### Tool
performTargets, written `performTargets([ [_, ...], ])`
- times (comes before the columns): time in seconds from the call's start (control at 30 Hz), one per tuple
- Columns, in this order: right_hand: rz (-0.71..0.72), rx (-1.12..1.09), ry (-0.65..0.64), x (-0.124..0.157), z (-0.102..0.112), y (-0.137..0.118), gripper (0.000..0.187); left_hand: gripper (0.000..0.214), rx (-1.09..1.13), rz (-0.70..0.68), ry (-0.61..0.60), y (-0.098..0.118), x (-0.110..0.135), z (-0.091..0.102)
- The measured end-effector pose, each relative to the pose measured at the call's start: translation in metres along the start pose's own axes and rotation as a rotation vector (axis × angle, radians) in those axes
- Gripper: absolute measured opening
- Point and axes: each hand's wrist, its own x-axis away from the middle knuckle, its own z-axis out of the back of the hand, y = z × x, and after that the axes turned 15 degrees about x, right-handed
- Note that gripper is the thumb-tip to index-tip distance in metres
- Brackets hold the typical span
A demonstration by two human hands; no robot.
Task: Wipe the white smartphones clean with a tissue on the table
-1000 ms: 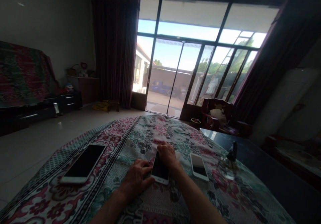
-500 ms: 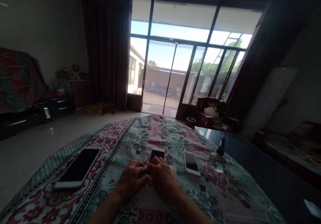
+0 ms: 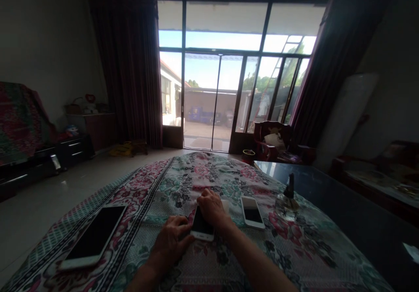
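Observation:
A white-edged smartphone [image 3: 203, 230] with a dark screen lies on the floral tablecloth in front of me. My left hand [image 3: 173, 237] grips its lower left side, fingers along the edge and thumb by the bottom corner. On the upper part of the screen my right hand [image 3: 211, 207] presses down with bent fingers, a white tissue-like piece [image 3: 225, 205] sticking out at its right side. Most of that piece is hidden under the hand. A larger white smartphone [image 3: 94, 235] lies to the left, and a small white smartphone [image 3: 252, 213] to the right, both with dark screens.
A clear glass vessel with a dark upright top [image 3: 288, 200] stands at the right of the tablecloth [image 3: 183, 183]. Beyond the cloth's right edge is a dark glossy table [image 3: 327, 200]. A wooden chair [image 3: 271, 141] and glass doors [image 3: 209, 100] are ahead.
My right hand has slid up the phone's screen with the white piece, uncovering the phone's lower end. The left hand stays at the phone's side. The view has levelled slightly.

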Motion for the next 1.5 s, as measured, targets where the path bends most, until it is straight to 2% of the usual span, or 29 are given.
performTargets([
  [0.2,-0.052,-0.021,-0.034,-0.023,-0.009,0.013,0.032,0.022,0.0,0.002,-0.006,0.004,-0.002,0.001],
  [0.37,-0.067,-0.049,-0.072,-0.029,-0.008,0.017,0.032,0.022,0.012,-0.011,0.011,0.007,-0.001,0.002],
  [0.53,-0.118,-0.03,-0.11,-0.017,-0.002,0.023,0.03,0.019,0.067,-0.019,0.05,-0.003,0.0,0.001],
  [0.77,-0.257,0.039,-0.144,0.021,0.007,0.027,0.031,0.019,0.071,0.029,0.142,-0.013,-0.001,0.006],
  [0.9,-0.294,0.062,-0.151,0.027,0.014,0.023,0.03,0.019,0.049,0.063,0.092,-0.007,0.002,0.009],
  [1.07,-0.303,0.062,-0.145,0.022,0.015,0.019,0.031,0.046,-0.013,0.116,0.09,0.0,0.008,0.005],
  [1.17,-0.276,0.046,-0.135,0.023,0.013,0.009,0.033,0.047,-0.019,0.131,0.077,0.001,0.008,0.002],
  [1.3,-0.215,0.018,-0.115,0.029,0.012,-0.02,0.032,0.044,-0.01,0.126,0.074,-0.001,0.007,0.002],
  [1.43,-0.128,-0.027,-0.116,0.034,0.011,-0.053,0.027,0.036,-0.019,0.075,0.125,-0.006,0.009,-0.003],
  [1.5,-0.091,-0.049,-0.123,0.035,0.011,-0.061,0.025,0.034,-0.025,0.059,0.153,-0.007,0.01,-0.005],
])
